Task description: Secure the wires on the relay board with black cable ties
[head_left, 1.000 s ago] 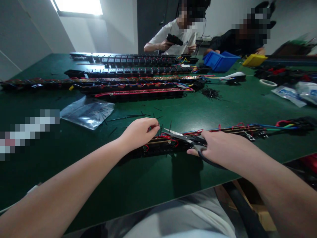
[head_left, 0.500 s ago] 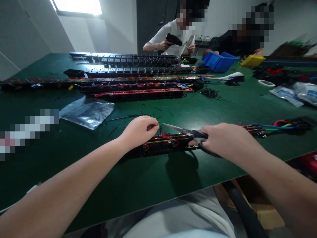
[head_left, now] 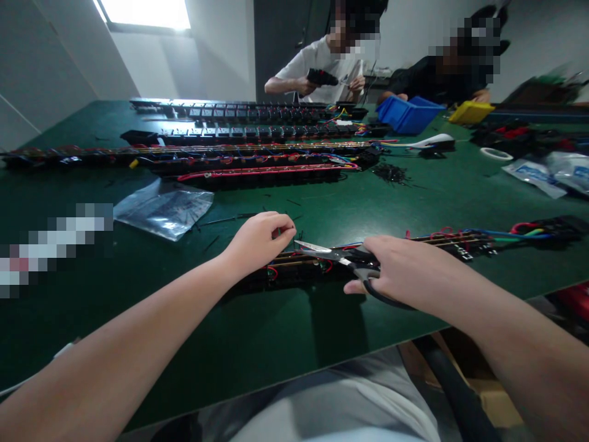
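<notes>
A long black strip with brass-coloured bars and red wires [head_left: 442,241] lies on the green table in front of me. Over its left part, my left hand [head_left: 262,236] is closed in a pinch; whatever is between the fingertips is too small to make out. My right hand [head_left: 405,270] grips black-handled scissors [head_left: 318,249], thumb and fingers at the handles. The blades point left, low over the strip, with the tip just short of my left fingertips. Small dark bits lie behind the left hand.
A clear plastic bag [head_left: 165,209] lies to the left. Farther back stand several similar strips [head_left: 257,175], a heap of black ties [head_left: 391,174], a blue bin [head_left: 409,115] and a yellow bin [head_left: 472,112]. Across the table, one person holds a black power tool [head_left: 322,77]; another sits at right.
The scissors have come down and slightly left, their tip now lower beside my left fingertips. My left hand has barely moved and stays pinched.
</notes>
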Tool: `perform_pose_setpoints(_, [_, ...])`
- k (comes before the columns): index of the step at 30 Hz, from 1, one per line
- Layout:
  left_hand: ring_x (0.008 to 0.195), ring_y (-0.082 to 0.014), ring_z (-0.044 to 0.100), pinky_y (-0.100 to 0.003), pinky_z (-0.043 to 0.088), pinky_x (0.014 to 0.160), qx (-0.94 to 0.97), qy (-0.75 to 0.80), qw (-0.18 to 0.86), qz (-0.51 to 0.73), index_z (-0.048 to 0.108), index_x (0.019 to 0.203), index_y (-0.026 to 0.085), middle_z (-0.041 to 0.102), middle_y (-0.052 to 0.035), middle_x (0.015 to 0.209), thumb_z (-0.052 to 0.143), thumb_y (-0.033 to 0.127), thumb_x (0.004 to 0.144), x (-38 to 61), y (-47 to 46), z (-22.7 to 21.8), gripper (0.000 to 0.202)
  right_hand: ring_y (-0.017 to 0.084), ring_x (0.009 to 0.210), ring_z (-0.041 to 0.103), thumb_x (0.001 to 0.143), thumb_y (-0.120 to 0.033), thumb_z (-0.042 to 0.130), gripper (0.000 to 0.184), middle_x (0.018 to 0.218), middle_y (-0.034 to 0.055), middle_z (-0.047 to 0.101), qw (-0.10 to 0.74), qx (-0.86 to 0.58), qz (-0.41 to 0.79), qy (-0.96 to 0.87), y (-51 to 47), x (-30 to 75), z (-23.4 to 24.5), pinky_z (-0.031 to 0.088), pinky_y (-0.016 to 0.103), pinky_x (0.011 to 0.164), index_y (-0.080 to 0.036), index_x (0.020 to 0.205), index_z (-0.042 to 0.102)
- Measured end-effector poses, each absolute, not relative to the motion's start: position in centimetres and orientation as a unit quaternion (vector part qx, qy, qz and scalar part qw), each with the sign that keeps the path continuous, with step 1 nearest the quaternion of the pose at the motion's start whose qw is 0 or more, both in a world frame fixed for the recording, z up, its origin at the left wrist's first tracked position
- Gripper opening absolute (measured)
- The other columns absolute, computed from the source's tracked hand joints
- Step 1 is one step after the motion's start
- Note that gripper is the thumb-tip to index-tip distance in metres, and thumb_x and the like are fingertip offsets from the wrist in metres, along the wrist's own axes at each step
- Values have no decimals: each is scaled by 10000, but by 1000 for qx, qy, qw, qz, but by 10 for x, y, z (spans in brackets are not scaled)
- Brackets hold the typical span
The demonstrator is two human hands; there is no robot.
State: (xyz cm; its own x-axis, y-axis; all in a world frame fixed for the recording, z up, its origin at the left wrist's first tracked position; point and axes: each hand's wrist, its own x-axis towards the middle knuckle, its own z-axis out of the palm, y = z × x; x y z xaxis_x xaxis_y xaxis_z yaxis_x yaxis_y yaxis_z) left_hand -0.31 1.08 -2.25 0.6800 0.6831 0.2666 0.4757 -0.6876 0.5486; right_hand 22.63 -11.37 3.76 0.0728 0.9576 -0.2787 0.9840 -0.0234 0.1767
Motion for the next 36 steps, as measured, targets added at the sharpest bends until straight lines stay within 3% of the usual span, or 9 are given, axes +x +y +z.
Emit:
perform_pose_setpoints(9, [935, -166, 670, -378, 590, 864, 889, 327, 223, 229, 662, 1065, 140, 693, -53, 1036, 605, 384, 981, -2, 10, -22, 264, 318, 854, 705, 773, -762, 617, 588, 941, 134, 728, 175, 703, -24, 689, -99, 205, 35, 402, 343, 610, -195, 929, 627])
perform_pose_setpoints(16, [933, -164, 669, -377, 588, 868, 891, 324, 219, 231, 666, 1042, 141, 694, -49, 1023, 603, 378, 982, -1, 11, -22, 253, 330, 848, 709, 797, -793, 549, 643, 929, 138, 732, 179, 697, -21, 694, -94, 199, 32, 427, 354, 615, -184, 977, 649])
perform_pose_setpoints(22, [935, -164, 670, -381, 587, 875, 890, 330, 210, 236, 668, 1037, 141, 697, -48, 1021, 609, 372, 979, -1, 9, -21, 246, 326, 789, 712, 826, -699, 559, 534, 873, 158, 745, 199, 705, -21, 680, -86, 198, 40, 415, 346, 578, -194, 920, 704])
perform_pose_setpoints(27, [912, -160, 669, -369, 590, 850, 867, 381, 186, 260, 660, 1057, 139, 692, -44, 1005, 594, 372, 988, -2, 7, -19, 252, 290, 809, 707, 836, -748, 531, 564, 793, 120, 724, 200, 712, -24, 673, -79, 208, 39, 461, 350, 646, -215, 859, 715])
perform_pose_setpoints(31, [811, -134, 654, -325, 587, 769, 851, 434, 157, 252, 652, 1036, 134, 679, -27, 930, 581, 398, 994, -4, 8, -21, 277, 188, 837, 668, 908, -680, 543, 541, 926, 64, 709, 208, 741, -27, 638, -64, 240, 37, 543, 374, 766, -170, 1017, 686])
perform_pose_setpoints(36, [747, -123, 635, -314, 570, 744, 882, 416, 110, 193, 652, 954, 132, 661, -7, 836, 551, 440, 1004, -2, 4, -20, 328, 183, 946, 672, 975, -474, 587, 362, 1098, 68, 690, 212, 775, -53, 593, -38, 296, 29, 582, 392, 840, -161, 1146, 653])
